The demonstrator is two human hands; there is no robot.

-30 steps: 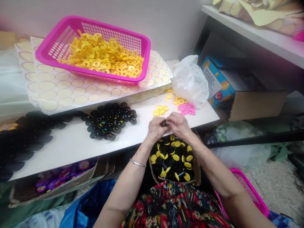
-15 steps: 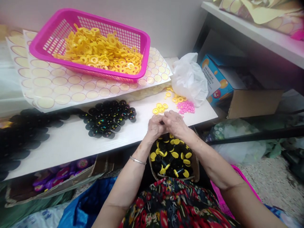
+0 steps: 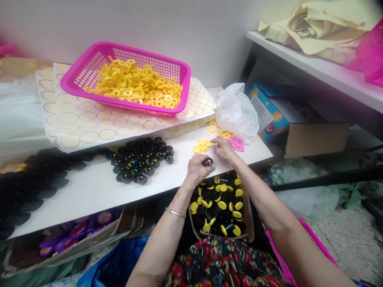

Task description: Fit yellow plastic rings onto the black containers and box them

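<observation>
My left hand (image 3: 197,169) is wrapped round a small black container (image 3: 207,162) at the table's front edge. The container stands upright with its top open, and pink bits show inside. Farther back, my right hand (image 3: 224,150) reaches its fingertips to the small pile of yellow rings (image 3: 201,147), pinching at the edge of the rightmost ring (image 3: 208,143). Just beyond that hand lies a heap of small pink pieces (image 3: 237,144). More open black containers (image 3: 143,157), with coloured bits inside, stand grouped on the left.
A pink basket (image 3: 125,104) of yellow rings rests on printed sheets (image 3: 98,129). Below my hands, a box (image 3: 250,223) holds black containers with yellow lids. A white plastic bag (image 3: 237,113) and a blue carton (image 3: 266,109) are at the right, under a shelf (image 3: 314,59).
My hands, together before, are now apart. The left has lowered the black container to the table edge, and the right has reached to the yellow rings. The whole view has shifted slightly.
</observation>
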